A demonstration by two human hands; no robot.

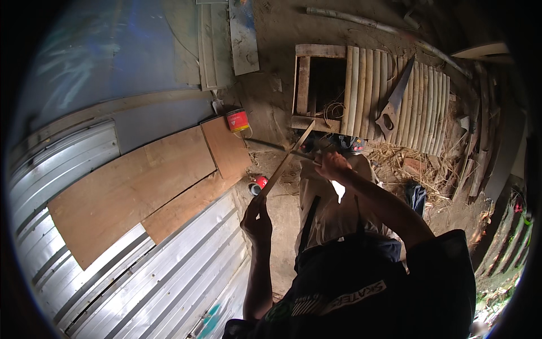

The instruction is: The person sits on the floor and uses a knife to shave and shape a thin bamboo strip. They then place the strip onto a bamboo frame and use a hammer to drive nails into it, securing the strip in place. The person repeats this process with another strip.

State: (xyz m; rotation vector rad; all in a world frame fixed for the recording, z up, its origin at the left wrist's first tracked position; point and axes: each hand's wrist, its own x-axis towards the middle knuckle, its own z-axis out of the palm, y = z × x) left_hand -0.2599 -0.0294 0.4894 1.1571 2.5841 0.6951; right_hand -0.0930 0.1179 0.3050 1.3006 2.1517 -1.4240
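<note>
My left hand (pixel 257 224) is closed round the lower end of a thin, pale bamboo strip (pixel 286 160), which slants up and right toward a slatted bench. My right hand (pixel 334 166) is a fist over my lap. From it a long, dark, blade-like tool (pixel 271 145) seems to reach left, crossing behind the strip. Its handle is hidden by my fingers. The strip's upper tip lies in front of the near frame rail of the slatted bench (pixel 370 93).
A handsaw (pixel 395 101) rests on the bench slats. Left of me, plywood pieces (pixel 141 186) lie on corrugated metal sheets (pixel 186 271). A red and yellow can (pixel 237 120) and another red can (pixel 259 183) are nearby. Shavings (pixel 415 164) litter the ground at right.
</note>
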